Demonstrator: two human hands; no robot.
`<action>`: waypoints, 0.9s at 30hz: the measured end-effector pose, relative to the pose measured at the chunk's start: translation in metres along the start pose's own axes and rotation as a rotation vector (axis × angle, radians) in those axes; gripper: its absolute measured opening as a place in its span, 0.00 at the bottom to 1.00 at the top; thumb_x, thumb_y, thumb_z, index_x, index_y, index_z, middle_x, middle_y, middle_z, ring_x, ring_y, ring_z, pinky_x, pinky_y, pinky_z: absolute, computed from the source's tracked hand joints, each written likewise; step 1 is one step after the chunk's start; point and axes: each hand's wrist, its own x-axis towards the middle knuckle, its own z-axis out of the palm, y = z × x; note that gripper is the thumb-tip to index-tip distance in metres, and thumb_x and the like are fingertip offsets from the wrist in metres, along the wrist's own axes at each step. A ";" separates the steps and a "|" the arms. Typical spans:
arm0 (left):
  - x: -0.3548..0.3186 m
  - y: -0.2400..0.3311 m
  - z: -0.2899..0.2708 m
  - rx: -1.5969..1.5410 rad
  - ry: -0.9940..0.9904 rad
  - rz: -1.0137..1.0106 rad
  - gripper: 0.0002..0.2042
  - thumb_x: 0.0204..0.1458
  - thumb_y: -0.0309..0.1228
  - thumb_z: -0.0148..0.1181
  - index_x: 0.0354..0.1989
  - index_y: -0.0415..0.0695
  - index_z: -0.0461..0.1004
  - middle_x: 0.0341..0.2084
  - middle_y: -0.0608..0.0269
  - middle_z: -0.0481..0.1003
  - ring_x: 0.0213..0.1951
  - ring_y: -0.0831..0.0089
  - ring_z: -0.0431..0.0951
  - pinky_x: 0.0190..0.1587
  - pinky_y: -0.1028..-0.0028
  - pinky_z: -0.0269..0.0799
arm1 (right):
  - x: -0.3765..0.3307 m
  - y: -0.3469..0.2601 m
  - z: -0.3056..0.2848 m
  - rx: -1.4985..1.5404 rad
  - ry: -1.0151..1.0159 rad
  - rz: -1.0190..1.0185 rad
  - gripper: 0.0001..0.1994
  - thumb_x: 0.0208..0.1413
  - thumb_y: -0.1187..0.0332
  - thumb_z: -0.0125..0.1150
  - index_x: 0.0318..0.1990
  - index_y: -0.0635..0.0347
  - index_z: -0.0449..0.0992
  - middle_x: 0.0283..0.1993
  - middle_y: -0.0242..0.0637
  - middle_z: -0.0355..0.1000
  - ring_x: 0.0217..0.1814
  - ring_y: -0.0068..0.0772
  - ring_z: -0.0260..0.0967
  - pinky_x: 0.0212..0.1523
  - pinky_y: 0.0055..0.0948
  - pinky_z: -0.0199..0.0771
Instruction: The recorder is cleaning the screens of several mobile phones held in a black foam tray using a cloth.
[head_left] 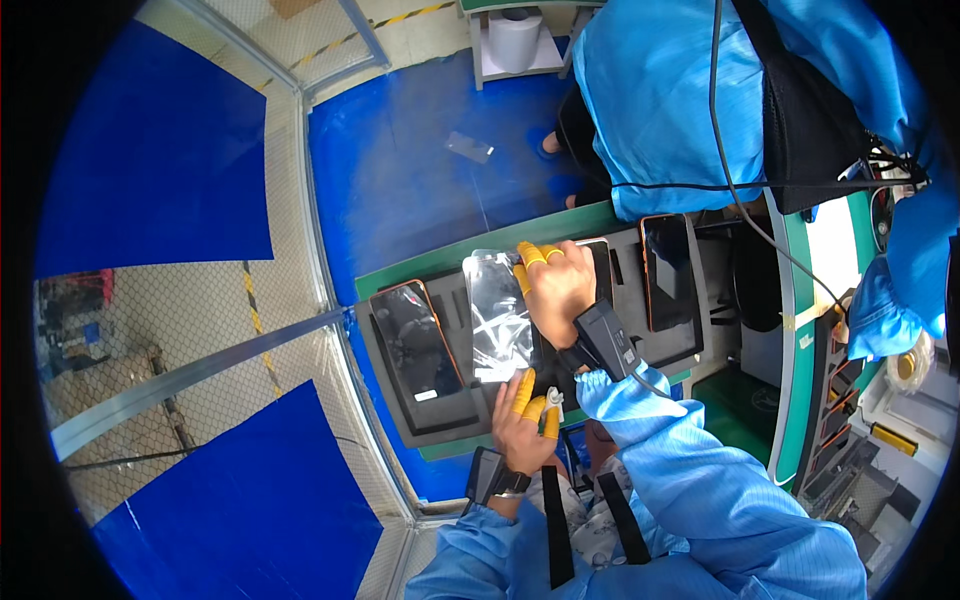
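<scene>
A glossy clear plastic film [500,318] with bright glare lies over the middle of a dark grey tray [455,425]. My right hand [562,292], in yellow finger cots, pinches its upper right edge. At its lower edge rests an outstretched finger of my left hand [520,432]. The left thumb and index finger, also in yellow cots, close on a small white object [554,398] whose kind is unclear. To the left lies a dark orange-edged phone [415,340]. Another such phone [662,265] sits at the right, and one [602,262] is partly hidden behind my right hand.
The tray rests on a green-edged bench [440,258]. Close by at the upper right stands a co-worker in a blue smock [665,110], with a black cable [722,130] hanging across. A mesh fence with a metal post [318,230] borders the left. More phones [838,400] stand racked at right.
</scene>
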 end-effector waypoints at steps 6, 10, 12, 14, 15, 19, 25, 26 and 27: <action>0.001 0.002 0.000 -0.037 -0.003 -0.010 0.05 0.42 0.24 0.58 0.28 0.37 0.74 0.44 0.42 0.71 0.53 0.49 0.67 0.56 0.54 0.58 | 0.002 0.001 0.007 0.025 0.093 0.007 0.08 0.34 0.67 0.65 0.25 0.60 0.78 0.21 0.38 0.67 0.31 0.39 0.65 0.34 0.35 0.64; 0.000 0.001 0.001 -0.029 -0.005 -0.010 0.05 0.42 0.25 0.58 0.28 0.36 0.73 0.44 0.42 0.71 0.53 0.49 0.67 0.56 0.54 0.58 | 0.001 0.000 0.009 0.048 0.083 0.009 0.13 0.36 0.71 0.56 0.34 0.61 0.77 0.23 0.37 0.68 0.30 0.37 0.64 0.35 0.33 0.64; 0.001 0.002 0.001 -0.037 0.009 0.000 0.05 0.43 0.25 0.58 0.28 0.36 0.73 0.43 0.42 0.71 0.53 0.48 0.67 0.56 0.54 0.59 | 0.003 -0.002 0.007 0.084 0.098 0.046 0.12 0.37 0.72 0.55 0.32 0.61 0.77 0.24 0.37 0.68 0.30 0.38 0.65 0.34 0.33 0.65; 0.001 0.004 0.001 -0.039 0.007 0.001 0.05 0.43 0.25 0.58 0.28 0.36 0.73 0.43 0.41 0.71 0.53 0.48 0.67 0.56 0.54 0.59 | 0.001 -0.004 0.007 0.084 0.109 0.051 0.11 0.35 0.73 0.56 0.31 0.60 0.77 0.24 0.37 0.68 0.30 0.38 0.65 0.33 0.33 0.66; 0.001 0.003 0.001 -0.039 0.005 0.002 0.05 0.43 0.25 0.58 0.28 0.36 0.73 0.44 0.41 0.71 0.53 0.48 0.67 0.56 0.54 0.58 | 0.000 -0.006 0.008 0.086 0.120 0.055 0.11 0.34 0.73 0.57 0.30 0.59 0.77 0.24 0.37 0.68 0.30 0.38 0.66 0.33 0.33 0.66; -0.001 -0.003 0.006 -0.003 0.053 0.043 0.06 0.41 0.26 0.60 0.28 0.38 0.74 0.40 0.44 0.73 0.48 0.48 0.70 0.51 0.54 0.63 | -0.027 -0.030 0.002 0.263 -0.060 0.068 0.10 0.36 0.71 0.62 0.31 0.59 0.77 0.25 0.40 0.68 0.30 0.41 0.66 0.29 0.36 0.69; -0.072 -0.037 0.042 -0.113 -0.021 -0.094 0.10 0.35 0.28 0.62 0.28 0.39 0.74 0.29 0.52 0.73 0.34 0.55 0.73 0.39 0.61 0.68 | -0.058 -0.090 -0.086 0.843 -0.505 -0.178 0.10 0.37 0.74 0.60 0.32 0.60 0.76 0.29 0.40 0.69 0.34 0.41 0.68 0.37 0.37 0.70; -0.073 -0.032 0.037 -0.108 -0.040 -0.086 0.10 0.35 0.28 0.62 0.28 0.40 0.74 0.30 0.53 0.73 0.34 0.56 0.73 0.38 0.61 0.68 | -0.058 -0.092 -0.090 0.916 -0.551 -0.188 0.08 0.38 0.75 0.59 0.30 0.64 0.76 0.29 0.44 0.70 0.35 0.42 0.68 0.37 0.38 0.70; -0.075 -0.030 0.025 -0.086 -0.056 -0.081 0.10 0.34 0.28 0.62 0.28 0.40 0.74 0.30 0.53 0.73 0.34 0.56 0.73 0.38 0.61 0.68 | -0.046 -0.097 -0.095 1.053 -0.650 -0.135 0.09 0.40 0.76 0.59 0.33 0.65 0.75 0.32 0.45 0.71 0.35 0.43 0.70 0.37 0.35 0.72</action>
